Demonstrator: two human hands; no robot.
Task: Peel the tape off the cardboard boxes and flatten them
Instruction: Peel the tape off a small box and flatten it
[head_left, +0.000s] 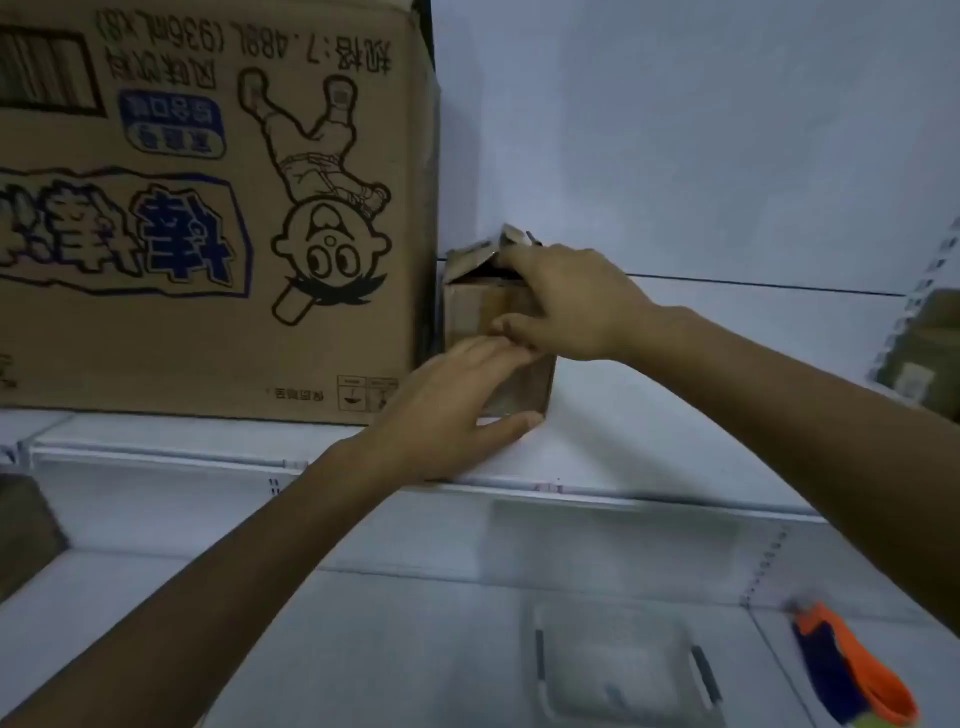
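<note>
My right hand (566, 301) grips the small box (470, 312) by its torn top, on the shelf (675, 405); my left hand (447, 405) presses flat-fingered against its front; I should steady it, then hunt the tape's edge.

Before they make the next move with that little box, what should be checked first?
1. Right hand grips the small box at its top: ok.
2. Left hand rests flat on its front: ok.
3. Top flaps raised open: ok.
4. Tape left on it: cannot tell.
5. Bare shelf to its right, for pulling it away from the large box: ok.
</note>
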